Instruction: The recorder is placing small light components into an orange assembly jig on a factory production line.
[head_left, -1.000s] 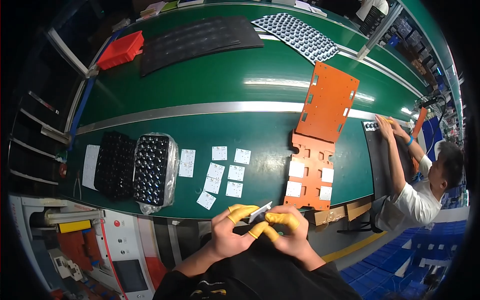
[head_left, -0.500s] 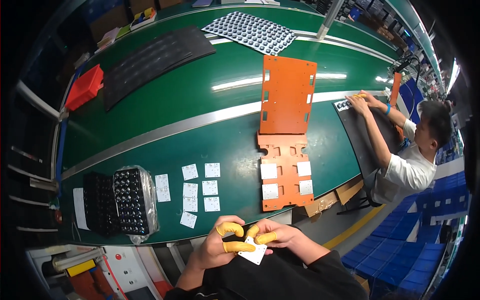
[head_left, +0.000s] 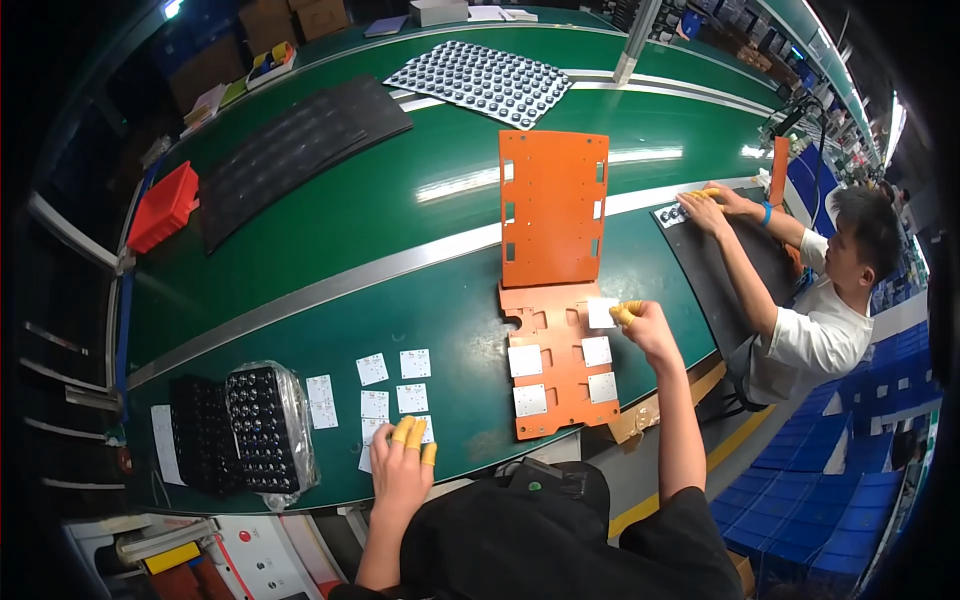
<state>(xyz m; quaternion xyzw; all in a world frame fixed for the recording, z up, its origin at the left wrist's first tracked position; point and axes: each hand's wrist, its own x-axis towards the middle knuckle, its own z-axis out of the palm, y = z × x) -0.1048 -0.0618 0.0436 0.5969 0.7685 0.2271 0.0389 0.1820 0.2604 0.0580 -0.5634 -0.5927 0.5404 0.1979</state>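
At the upper right recess of the orange fixture base [head_left: 565, 388], my right hand [head_left: 645, 325] pinches a small white circuit board [head_left: 602, 313] by its right edge. Several similar white boards, one being the lower left board [head_left: 529, 400], lie in the base's other recesses. My left hand [head_left: 402, 465], in yellow finger cots, is open above the loose white boards on the table. Its fingertips reach over the nearest right one [head_left: 427, 430]; whether they touch it I cannot tell. More loose boards, such as the far left board [head_left: 372, 369], lie beyond that hand.
The fixture's orange lid [head_left: 553, 210] stands raised behind the base. A plastic-wrapped black tray of round parts [head_left: 265, 425] lies at left. Farther off are a red bin [head_left: 165, 208], black mats [head_left: 290, 150] and a sheet of round parts [head_left: 480, 82]. A co-worker [head_left: 820, 290] works at right.
My hands have parted from the board they held together. The right has carried a board forward to the fixture's upper right recess; the left has moved left over the loose boards.
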